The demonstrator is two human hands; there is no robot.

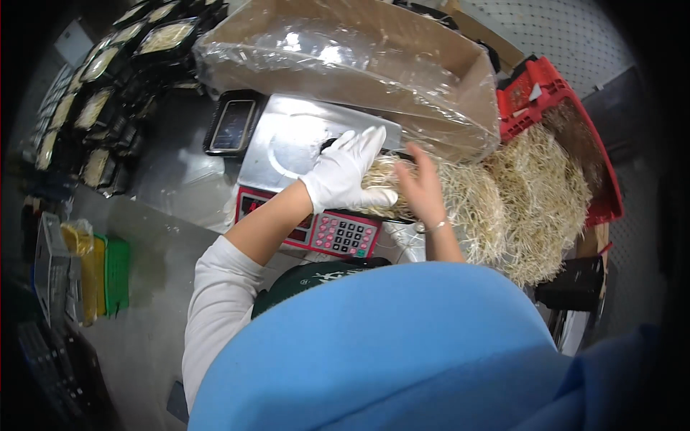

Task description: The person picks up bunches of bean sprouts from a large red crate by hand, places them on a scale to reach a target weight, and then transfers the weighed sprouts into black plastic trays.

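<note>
My left hand (pixel 347 172), in a white glove, lies over the left end of a black tray with its fingers straight and the thumb apart. Bean sprouts (pixel 380 169) fill the tray between my hands, and part of it is hidden under the glove. At its right end is my bare right hand (pixel 423 188), slightly blurred, with fingers apart against the sprouts. The tray is over the steel platform (pixel 285 140) of a red digital scale, whose keypad (pixel 347 234) faces me. A large loose heap of sprouts (pixel 533 210) spreads to the right.
An empty black tray (pixel 234 124) sits left of the scale. Behind stands a cardboard box (pixel 345 59) lined with clear plastic. A tipped red crate (pixel 604 161) borders the heap. Stacked filled trays (pixel 102 113) occupy the far left, with a green crate (pixel 116 275) below.
</note>
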